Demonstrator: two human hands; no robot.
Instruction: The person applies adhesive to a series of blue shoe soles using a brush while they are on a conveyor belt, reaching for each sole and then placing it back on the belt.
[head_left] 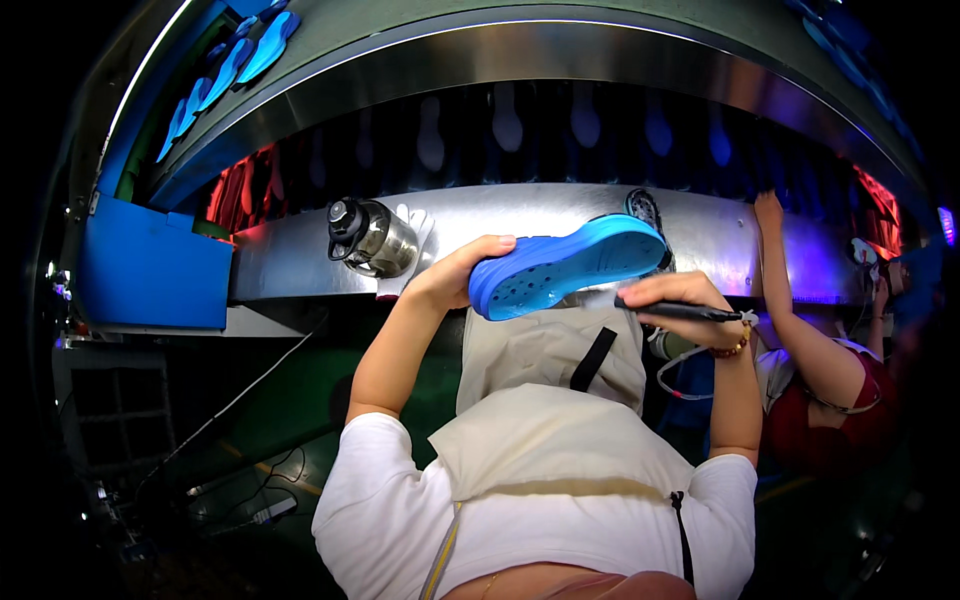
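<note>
My left hand is closed round the heel end of a blue shoe sole, darker blue on its sidewall and lighter on the inner face. That face is turned toward me, with small holes near the heel and a shiny wet-looking patch. The sole is held tilted above my lap, its other end pointing up to the right. In my right hand is a black-handled brush. Its pale, blurred tip is close to the sole's lower edge; whether they touch I cannot tell.
On the metal ledge stand a dark bottle and, behind the sole, a dark perforated shoe-shaped piece. Blue soles lie on the conveyor above. At right, a co-worker's arm reaches to the ledge.
</note>
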